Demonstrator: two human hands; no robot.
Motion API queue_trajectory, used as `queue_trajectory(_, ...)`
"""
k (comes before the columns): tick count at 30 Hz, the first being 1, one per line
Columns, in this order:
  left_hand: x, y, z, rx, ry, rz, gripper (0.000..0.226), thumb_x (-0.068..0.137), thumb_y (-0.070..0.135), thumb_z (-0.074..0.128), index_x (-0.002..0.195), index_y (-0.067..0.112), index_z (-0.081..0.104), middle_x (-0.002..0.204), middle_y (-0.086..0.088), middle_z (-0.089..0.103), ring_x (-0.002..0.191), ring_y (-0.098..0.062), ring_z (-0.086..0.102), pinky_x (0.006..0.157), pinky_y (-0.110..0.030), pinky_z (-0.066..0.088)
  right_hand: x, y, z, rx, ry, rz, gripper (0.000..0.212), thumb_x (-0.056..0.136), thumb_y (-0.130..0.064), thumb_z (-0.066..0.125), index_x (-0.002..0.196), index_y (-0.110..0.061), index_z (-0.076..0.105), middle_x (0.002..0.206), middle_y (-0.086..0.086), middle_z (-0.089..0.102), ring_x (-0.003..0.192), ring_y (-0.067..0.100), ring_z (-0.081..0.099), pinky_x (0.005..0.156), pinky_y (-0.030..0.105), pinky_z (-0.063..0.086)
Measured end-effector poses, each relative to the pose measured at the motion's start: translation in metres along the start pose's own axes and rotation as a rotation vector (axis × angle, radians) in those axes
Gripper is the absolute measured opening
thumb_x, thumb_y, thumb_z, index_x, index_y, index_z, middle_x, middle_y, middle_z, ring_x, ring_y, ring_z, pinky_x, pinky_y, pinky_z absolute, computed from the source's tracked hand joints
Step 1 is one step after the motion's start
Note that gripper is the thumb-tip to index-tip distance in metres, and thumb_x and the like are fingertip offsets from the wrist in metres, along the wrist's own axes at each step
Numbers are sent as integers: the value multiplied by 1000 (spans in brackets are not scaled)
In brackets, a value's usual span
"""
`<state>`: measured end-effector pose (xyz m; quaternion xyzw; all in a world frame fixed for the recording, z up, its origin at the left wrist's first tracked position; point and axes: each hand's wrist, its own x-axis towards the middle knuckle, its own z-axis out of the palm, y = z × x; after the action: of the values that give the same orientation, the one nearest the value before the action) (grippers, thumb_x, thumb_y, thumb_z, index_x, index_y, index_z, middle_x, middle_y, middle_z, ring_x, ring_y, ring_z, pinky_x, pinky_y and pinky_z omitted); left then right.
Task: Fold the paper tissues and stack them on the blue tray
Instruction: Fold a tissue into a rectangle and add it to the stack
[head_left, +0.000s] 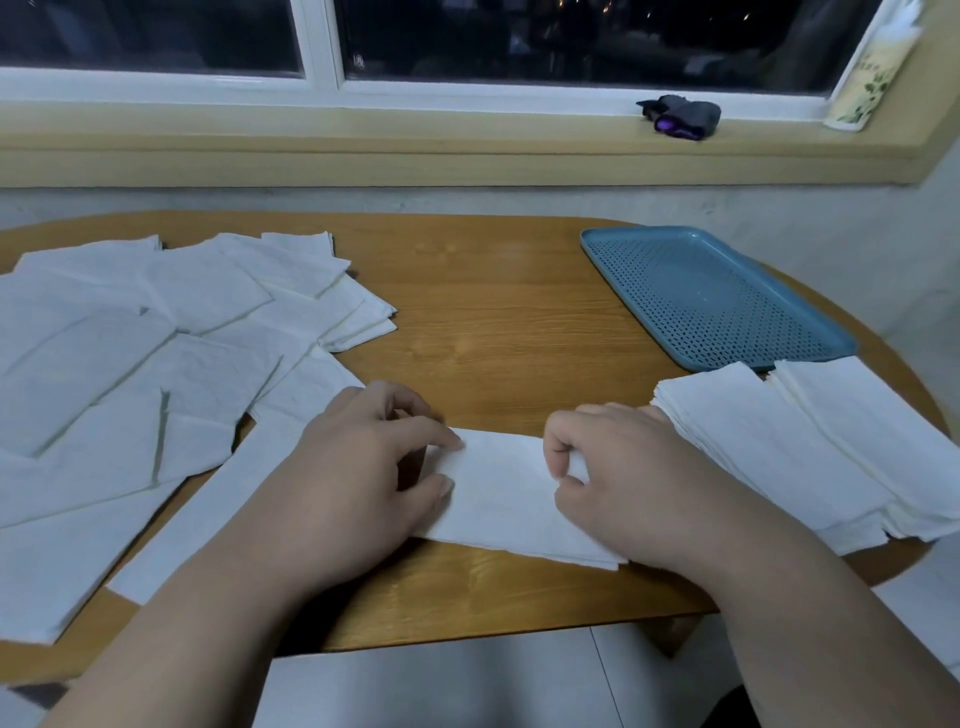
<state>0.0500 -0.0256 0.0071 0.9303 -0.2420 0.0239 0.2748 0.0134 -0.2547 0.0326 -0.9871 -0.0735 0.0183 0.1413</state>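
— Where's the tissue (498, 493)?

— Flat on the counter (519, 312) at its near edge, folded into a long strip, between the loose tissues (156, 338) on the left and the two stacks (769, 457) on the right. The stacks lie on the counter against the near edge of the tray (717, 301), not in it.

— And the hands?

— Both are on it. The left grip (363, 467) has its forefinger and thumb curled onto the strip's left end, pinching it, as far as I can tell. The right grip (623, 467) is curled in tight, nipping a bit of the paper at the right end between thumb and fingers.

— How will it handle?

— Very light and limp, I'd judge. It has no stiffness, so it will sag if lifted by one corner, and a hard tug could tear it. It creases easily and should hold a fold once pressed.

— So where would you take hold?

— At the two ends or corners, with a light pinch and the paper kept low on the counter. For a stack, I'd put flat fingers under it and a thumb on top, or the layers may slide apart.
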Motion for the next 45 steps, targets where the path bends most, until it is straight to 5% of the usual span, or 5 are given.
queue_trajectory(5, -2, 24, -2, -150, -66, -39, 47, 90, 45, 63, 125, 67, 41, 93, 47, 50, 92, 19, 47, 76, -10, 38, -23, 5, -9, 271, 78, 80, 13, 84, -20, 58, 80, -32, 53, 91, -18, 56, 79, 8, 55, 70, 30, 50)
queue_trajectory(9, -4, 46, 2, -290, -65, -90, 64, 90, 53, 58, 127, 85, 16, 96, 8, 63, 89, -6, 61, 85, -24, 51, -46, 16, -23, 431, 205, 138, 16, 82, -18, 60, 82, -33, 55, 86, -23, 58, 71, 5, 55, 59, 18, 44)
queue_trajectory(19, 61, 122, 30, -417, 19, 120, 35, 95, 14, 62, 102, 46, 72, 94, 23, 64, 91, 3, 59, 74, -6, 38, -89, 70, -40, 599, 489, 382, 14, 84, -19, 65, 81, -32, 59, 91, -21, 57, 75, 2, 55, 66, 23, 46)
queue_trajectory(31, 150, 174, 85, -261, -243, 14, 34, 90, 2, 54, 92, 27, 77, 56, 13, 61, 46, 0, 54, 49, -8, 37, -89, 110, -43, 313, 399, 492, 28, 92, -17, 56, 116, -29, 64, 127, -18, 39, 88, 3, 57, 78, 19, 47)
queue_trajectory(45, 117, 147, 68, -35, -48, 154, 18, 91, 25, 62, 99, 40, 68, 113, 16, 51, 114, -11, 38, 96, -21, 28, -85, 77, -44, 211, 476, 320, 20, 95, -37, 52, 112, -36, 63, 119, -17, 47, 92, 8, 58, 82, 28, 48)
